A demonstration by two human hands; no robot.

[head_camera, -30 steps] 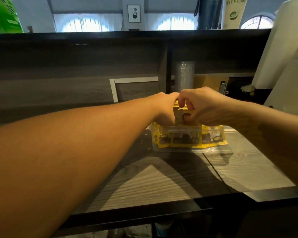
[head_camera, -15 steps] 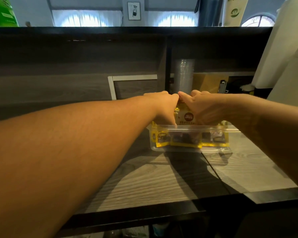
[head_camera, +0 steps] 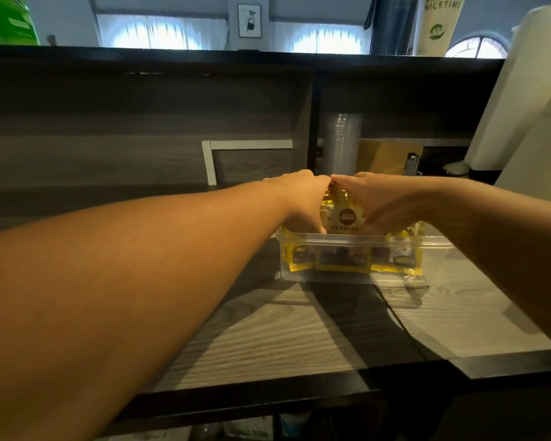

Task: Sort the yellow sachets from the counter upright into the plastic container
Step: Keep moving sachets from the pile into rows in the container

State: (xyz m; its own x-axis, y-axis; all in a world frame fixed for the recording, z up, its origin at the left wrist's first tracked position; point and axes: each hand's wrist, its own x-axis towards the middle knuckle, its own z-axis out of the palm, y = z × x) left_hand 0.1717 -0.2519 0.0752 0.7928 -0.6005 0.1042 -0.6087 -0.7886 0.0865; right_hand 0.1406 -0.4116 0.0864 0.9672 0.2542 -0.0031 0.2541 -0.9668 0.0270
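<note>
A clear plastic container (head_camera: 350,276) stands on the grey wood counter, with several yellow sachets (head_camera: 344,218) upright inside it. The sachets show a dark round logo and stick up above the rim. My left hand (head_camera: 303,198) reaches in from the left, its fingers down on the left side of the sachet tops. From the right, my right hand (head_camera: 379,202) covers the right side of the same bunch. The two hands meet over the sachets, fingers curled round them. The fingertips are hidden inside the container.
Behind the container rises a dark wood shelf wall with a tall stack of clear cups (head_camera: 342,144) and a brown board (head_camera: 388,157). A white appliance (head_camera: 528,122) stands at the right. The counter (head_camera: 283,338) ends in a black front edge.
Both hands have lowered with the sachets into the container. The sachets now sit deeper, with their tops just above the rim.
</note>
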